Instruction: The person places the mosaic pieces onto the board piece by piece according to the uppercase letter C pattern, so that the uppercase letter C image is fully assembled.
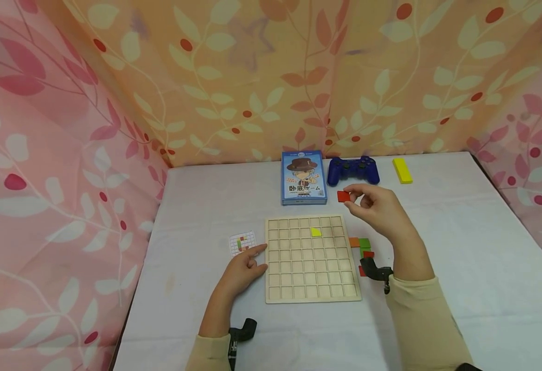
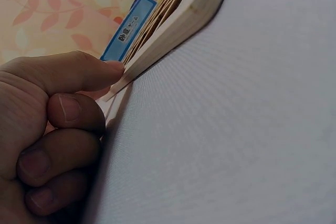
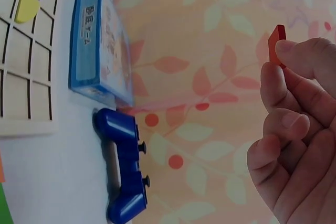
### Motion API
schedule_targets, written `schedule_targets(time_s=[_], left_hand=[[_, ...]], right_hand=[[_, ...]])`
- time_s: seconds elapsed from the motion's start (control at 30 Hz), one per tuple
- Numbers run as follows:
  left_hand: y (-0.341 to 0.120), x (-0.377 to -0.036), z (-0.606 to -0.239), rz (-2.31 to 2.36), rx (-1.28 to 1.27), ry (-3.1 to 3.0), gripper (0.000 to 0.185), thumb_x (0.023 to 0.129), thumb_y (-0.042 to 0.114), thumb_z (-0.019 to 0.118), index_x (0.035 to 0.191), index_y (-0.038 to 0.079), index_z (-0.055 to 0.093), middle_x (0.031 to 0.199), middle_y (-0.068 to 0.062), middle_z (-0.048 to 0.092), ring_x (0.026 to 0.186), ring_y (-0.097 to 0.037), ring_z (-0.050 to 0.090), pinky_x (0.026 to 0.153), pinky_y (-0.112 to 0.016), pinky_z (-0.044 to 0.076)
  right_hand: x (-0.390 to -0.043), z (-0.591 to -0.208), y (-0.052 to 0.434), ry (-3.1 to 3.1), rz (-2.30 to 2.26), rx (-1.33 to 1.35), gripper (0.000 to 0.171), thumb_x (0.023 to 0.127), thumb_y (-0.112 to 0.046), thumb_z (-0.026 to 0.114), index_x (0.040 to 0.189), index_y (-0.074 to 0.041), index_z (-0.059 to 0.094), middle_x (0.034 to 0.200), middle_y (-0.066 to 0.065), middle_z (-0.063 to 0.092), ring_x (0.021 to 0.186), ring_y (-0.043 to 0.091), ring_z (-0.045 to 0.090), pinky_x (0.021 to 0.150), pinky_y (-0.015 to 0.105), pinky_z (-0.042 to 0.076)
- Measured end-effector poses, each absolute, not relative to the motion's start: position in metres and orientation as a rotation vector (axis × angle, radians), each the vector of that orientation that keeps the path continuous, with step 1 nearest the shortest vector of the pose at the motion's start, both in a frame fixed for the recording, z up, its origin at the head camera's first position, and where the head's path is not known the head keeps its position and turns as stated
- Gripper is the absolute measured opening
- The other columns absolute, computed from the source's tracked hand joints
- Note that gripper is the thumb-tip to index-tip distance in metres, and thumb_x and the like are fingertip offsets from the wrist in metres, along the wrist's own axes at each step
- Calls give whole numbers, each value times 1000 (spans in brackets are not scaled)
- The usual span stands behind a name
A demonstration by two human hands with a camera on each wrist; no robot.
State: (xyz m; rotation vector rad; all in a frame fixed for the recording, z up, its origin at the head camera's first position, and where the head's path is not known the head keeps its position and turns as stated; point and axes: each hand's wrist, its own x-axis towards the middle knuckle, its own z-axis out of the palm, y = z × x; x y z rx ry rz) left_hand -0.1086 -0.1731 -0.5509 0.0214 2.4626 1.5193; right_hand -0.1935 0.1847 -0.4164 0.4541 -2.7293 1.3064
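Head view: right hand (image 1: 382, 208) pinches red tile (image 1: 343, 196) in the air just beyond the wooden grid board (image 1: 312, 257), near its far right corner; yellow tile (image 1: 316, 232) sits in a far-row cell; left hand (image 1: 245, 268), forefinger straight, steadies the board's left edge, beside pattern card (image 1: 242, 242). Left wrist view: forefinger (image 2: 79, 72) touches the board (image 2: 173, 30) edge, other fingers curled on nothing; keep pressure so the board can't slide. Right wrist view: thumb and fingertips (image 3: 294, 59) clamp the tile (image 3: 276, 45) by its edges; level it flat, check the card, square it to the cell.

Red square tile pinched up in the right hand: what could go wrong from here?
The small red square tile is held only at its edge by the right hand, so the grip may slip. The wooden grid board is steadied only by the left hand at its edge, so it could shift.
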Motion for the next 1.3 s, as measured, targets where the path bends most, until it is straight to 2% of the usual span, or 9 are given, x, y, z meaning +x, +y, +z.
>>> schedule_targets(time_s=[0.43, 0.6, 0.93, 1.3], left_hand=[[-173, -109, -550, 1509, 14, 2465, 53, 92, 18, 77, 143, 18, 63, 53, 6, 40, 47, -10, 34, 49, -26, 31], [-173, -109, -552, 1520, 9, 2456, 53, 92, 17, 77, 143, 18, 63, 53, 5, 41, 47, -10, 35, 48, -26, 31], [-173, -109, -554, 1490, 0, 2480, 53, 92, 18, 78, 142, 20, 63, 53, 6, 42, 47, -9, 35, 49, -26, 31], [-173, -108, -553, 1491, 31, 2495, 52, 92, 18, 78, 142, 18, 63, 53, 6, 41, 48, -11, 35, 50, -27, 32]], right_hand=[[-208, -424, 152, -2773, 1375, 545, 26, 96, -14, 73, 120, -7, 72, 92, 3, 65, 66, 21, 46, 60, 31, 38], [-209, -437, 141, -2818, 1401, 557, 26, 95, -14, 73, 120, -9, 73, 92, 1, 66, 69, 22, 48, 62, 33, 39], [-208, -467, 123, -2923, 1454, 558, 27, 93, -14, 73, 119, -9, 73, 93, 0, 66, 64, 19, 48, 58, 32, 41], [-208, -491, 117, -3002, 1372, 556, 26, 89, -11, 70, 114, -7, 74, 88, -1, 65, 64, 16, 49, 67, 35, 42]])
